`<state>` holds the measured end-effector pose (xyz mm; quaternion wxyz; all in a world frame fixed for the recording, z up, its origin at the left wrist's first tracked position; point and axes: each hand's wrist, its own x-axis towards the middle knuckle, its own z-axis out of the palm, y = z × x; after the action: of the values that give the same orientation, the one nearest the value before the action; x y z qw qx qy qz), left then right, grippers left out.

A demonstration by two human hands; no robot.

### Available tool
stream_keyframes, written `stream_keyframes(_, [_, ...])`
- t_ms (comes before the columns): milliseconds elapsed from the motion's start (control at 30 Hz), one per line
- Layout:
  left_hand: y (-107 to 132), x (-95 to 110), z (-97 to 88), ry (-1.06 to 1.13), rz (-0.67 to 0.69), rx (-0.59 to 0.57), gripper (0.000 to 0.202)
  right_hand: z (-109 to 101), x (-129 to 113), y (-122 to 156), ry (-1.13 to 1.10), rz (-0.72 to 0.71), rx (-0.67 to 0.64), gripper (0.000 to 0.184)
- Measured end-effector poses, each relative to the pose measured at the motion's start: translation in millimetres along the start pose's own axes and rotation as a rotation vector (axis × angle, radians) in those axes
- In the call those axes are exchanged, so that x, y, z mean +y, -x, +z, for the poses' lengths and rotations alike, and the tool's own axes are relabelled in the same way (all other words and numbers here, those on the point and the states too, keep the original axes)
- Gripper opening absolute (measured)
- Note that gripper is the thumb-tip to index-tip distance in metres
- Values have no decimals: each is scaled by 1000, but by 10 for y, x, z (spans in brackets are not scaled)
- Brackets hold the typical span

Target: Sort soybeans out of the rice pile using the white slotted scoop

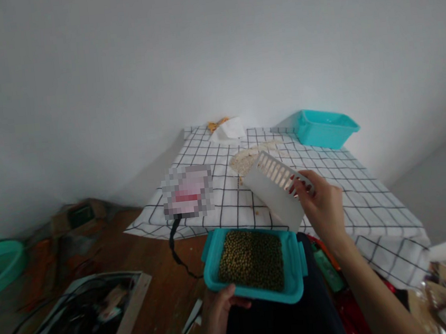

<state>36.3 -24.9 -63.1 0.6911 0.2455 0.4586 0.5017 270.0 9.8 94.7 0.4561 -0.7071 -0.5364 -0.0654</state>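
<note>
In front of my lap, a teal plastic container point(294, 289) with side tabs is full of small round green beans point(248, 260), paler on its left half and shaded on its right. My left hand point(224, 307) grips its near left edge, thumb on the rim and other fingers mostly hidden below. Above the table's near edge, my right hand point(322, 201) pinches one end of a white plastic piece point(276, 196) with a row of slots along its upper edge. This piece is tilted, its lower corner close to the container's far right corner; I cannot tell whether they touch.
A checkered cloth point(227, 204) covers the table against the wall. On it are a pale grainy pile point(244, 160), a crumpled white paper point(230, 129), a teal bin point(321, 133) and a blurred-out item point(188, 192) with a black strap. A green basin point(0, 267) stands far left.
</note>
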Motion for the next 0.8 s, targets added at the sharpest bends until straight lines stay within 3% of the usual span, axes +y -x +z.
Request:
stream_keyframes(200, [-8, 8, -21, -36, -31, 9, 28, 58, -57, 0, -39, 11, -55, 22])
stream_keyframes(367, [-30, 16, -42, -25, -68, 5, 33, 31, 14, -3, -21, 8, -3, 21])
stream_keyframes(800, [17, 53, -36, -24, -42, -42, 23, 76, 61, -44, 1, -30, 48, 21])
